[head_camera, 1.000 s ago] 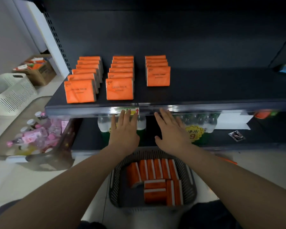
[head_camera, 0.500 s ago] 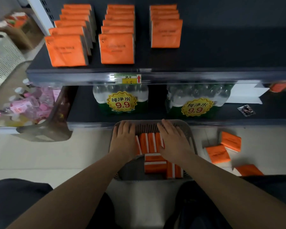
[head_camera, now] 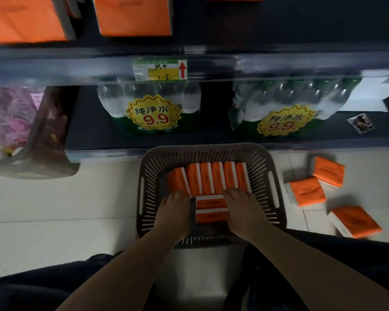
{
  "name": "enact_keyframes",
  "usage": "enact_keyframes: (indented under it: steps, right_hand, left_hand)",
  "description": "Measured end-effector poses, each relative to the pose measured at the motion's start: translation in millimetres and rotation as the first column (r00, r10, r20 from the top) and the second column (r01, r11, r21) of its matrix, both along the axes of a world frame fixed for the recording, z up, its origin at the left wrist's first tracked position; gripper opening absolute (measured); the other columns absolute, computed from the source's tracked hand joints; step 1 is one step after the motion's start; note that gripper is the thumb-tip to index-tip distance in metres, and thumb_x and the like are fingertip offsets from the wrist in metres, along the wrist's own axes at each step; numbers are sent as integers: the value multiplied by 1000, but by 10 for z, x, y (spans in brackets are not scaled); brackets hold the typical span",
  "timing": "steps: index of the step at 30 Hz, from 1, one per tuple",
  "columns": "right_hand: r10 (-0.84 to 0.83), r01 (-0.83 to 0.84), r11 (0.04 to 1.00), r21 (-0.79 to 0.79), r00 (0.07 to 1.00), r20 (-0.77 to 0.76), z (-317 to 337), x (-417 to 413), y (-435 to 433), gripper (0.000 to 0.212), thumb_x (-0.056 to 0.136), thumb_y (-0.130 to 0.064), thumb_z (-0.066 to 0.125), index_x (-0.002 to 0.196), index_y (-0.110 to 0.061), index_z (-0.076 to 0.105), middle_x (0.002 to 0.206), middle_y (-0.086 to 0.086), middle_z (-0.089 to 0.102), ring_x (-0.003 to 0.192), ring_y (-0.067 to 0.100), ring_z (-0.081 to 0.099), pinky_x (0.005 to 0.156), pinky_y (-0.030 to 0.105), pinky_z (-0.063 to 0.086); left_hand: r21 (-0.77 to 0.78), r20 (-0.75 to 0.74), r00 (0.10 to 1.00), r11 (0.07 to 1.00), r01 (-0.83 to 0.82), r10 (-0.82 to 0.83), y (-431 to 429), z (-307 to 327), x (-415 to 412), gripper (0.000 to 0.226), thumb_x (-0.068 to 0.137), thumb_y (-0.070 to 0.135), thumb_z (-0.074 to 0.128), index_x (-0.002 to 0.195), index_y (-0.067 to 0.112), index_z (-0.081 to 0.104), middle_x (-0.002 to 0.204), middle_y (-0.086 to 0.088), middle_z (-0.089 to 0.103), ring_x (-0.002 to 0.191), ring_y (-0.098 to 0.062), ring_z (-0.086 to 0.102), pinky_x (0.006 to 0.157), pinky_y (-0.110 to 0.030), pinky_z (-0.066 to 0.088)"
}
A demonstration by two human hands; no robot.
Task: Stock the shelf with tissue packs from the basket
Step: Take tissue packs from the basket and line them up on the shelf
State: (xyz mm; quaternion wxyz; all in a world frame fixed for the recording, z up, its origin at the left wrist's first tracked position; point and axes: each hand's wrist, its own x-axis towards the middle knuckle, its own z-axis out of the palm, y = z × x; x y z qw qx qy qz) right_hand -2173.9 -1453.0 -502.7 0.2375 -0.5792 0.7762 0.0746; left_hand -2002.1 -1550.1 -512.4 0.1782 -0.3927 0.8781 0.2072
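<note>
L hand (head_camera: 174,208) & R hand (head_camera: 241,206) in basket (head_camera: 209,148), fingers dipped behind tissue packs (head_camera: 216,178), grip can't tell; packs prob light, squashy, so pinch narrow edges

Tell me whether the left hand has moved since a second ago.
Yes. The left hand dropped from the price tag on the shelf edge down into the basket, beside the tissue packs.
</note>
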Motion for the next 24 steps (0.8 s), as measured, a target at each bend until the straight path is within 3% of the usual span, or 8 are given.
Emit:
enact_keyframes:
  steps: [4, 14, 20, 24]
  right_hand:
    - [46, -44, 998, 54, 998, -43, -229, -51, -67, 70, 85, -33, 60, 145, -21, 26, 147, 1, 35, 135, 21, 34, 112, 41, 22]
    - [63, -63, 987, 147, 998, 2, -673, -155, -191, 72, 83, -29, 64, 145, -14, 30, 147, 8, 35, 135, 25, 34, 112, 41, 24]
    - [113, -110, 988, 112, 994, -14, -774, -180, -266, 61, 85, -21, 63, 139, -9, 37, 142, 11, 39, 130, 27, 37, 108, 38, 30]
    - [157, -155, 981, 120, 987, -14, -788, -195, -266, 60, 85, -21, 63, 138, -7, 38, 143, 15, 36, 131, 29, 36, 110, 40, 28]
  left_hand:
    - [50, 6, 999, 998, 32, -32, 16, -220, -50, 70, 83, 48, 60, 140, 21, 31, 138, -3, 41, 131, -24, 40, 110, -41, 31]
    - [160, 45, 997, 985, 58, -66, 71, -662, -248, 66, 92, 41, 54, 147, 14, 28, 148, -6, 35, 135, -25, 37, 110, -41, 36]
    - [149, 46, 998, 988, 41, -48, 70, -781, -314, 63, 84, 51, 60, 132, 16, 39, 137, -7, 46, 123, -28, 49, 99, -42, 44]
    - [111, 93, 989, 988, 105, -116, 89, -829, -337, 53, 90, 40, 55, 131, 11, 38, 133, -11, 50, 117, -29, 54, 91, -41, 47]
